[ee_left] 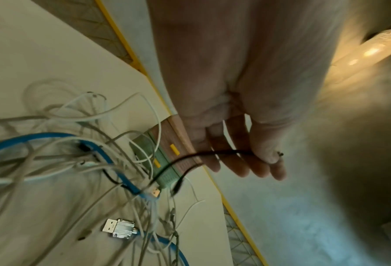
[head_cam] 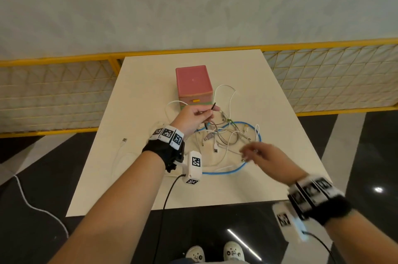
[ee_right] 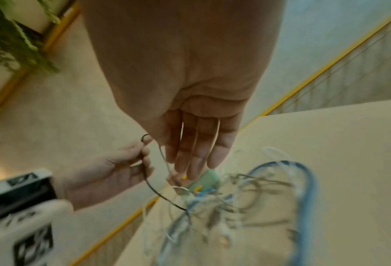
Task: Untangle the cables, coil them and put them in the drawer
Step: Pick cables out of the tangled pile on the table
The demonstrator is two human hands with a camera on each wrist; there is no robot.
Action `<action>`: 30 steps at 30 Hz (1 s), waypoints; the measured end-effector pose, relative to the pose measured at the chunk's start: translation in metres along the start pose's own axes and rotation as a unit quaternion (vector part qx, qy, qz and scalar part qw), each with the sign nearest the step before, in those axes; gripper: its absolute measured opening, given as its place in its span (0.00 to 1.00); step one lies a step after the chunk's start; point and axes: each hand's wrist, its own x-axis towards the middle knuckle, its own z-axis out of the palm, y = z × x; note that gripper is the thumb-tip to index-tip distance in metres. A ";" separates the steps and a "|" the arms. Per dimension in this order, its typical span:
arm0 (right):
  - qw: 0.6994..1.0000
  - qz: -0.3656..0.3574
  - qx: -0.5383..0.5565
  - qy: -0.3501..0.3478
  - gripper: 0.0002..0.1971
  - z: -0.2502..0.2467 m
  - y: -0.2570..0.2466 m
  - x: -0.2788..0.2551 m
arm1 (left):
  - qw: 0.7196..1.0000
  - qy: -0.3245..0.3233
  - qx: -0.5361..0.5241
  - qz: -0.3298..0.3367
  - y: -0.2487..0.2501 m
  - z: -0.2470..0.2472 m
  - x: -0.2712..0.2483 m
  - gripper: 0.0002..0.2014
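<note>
Black cable (head_cam: 210, 110): thin, matte, round cord; one short end sticks up past the left hand's fingertips, the rest droops down and toward the near edge of the tabletop into the pile.
Left hand (head_cam: 192, 117): raised above the far middle of the tabletop, just in front of the drawer box; thumb and fingers pinch the black cable.
Right hand (head_cam: 266, 156): over the near right part of the pile, fingers straight and spread, holding nothing; blurred in the head view, so whether a fingertip brushes a cord cannot be told.
Key relation: the black cable's long axis runs from the left hand's pinch down into the knot, which lies between the two hands; the right hand is the nearer one to the buried stretch, so it looks best placed to free it while the left keeps tension.
Cable pile (head_cam: 228, 138): middle of the tabletop, slightly right; thin white and grey cords, smooth and limp, looped over one another, several with small metal plugs.
Blue cable (head_cam: 226, 171): thicker, glossy, lying in a wide oval ring around the pile.
White cable (head_cam: 121, 149): lies alone toward the left edge, plug end up-table.
Drawer box (head_cam: 193, 82): pink, blocky plastic, toward the far edge; yellow handle, green lower tier; drawers appear closed.
Tabletop (head_cam: 150, 188): cream, smooth, matte.
Task stage: untangling, no cable coiled or stowed yet.
</note>
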 end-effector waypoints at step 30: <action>0.933 -0.168 0.310 -0.065 0.12 -0.001 -0.100 0.080 | 0.932 -0.038 -0.361 -0.003 0.072 -0.026 -0.023 0.12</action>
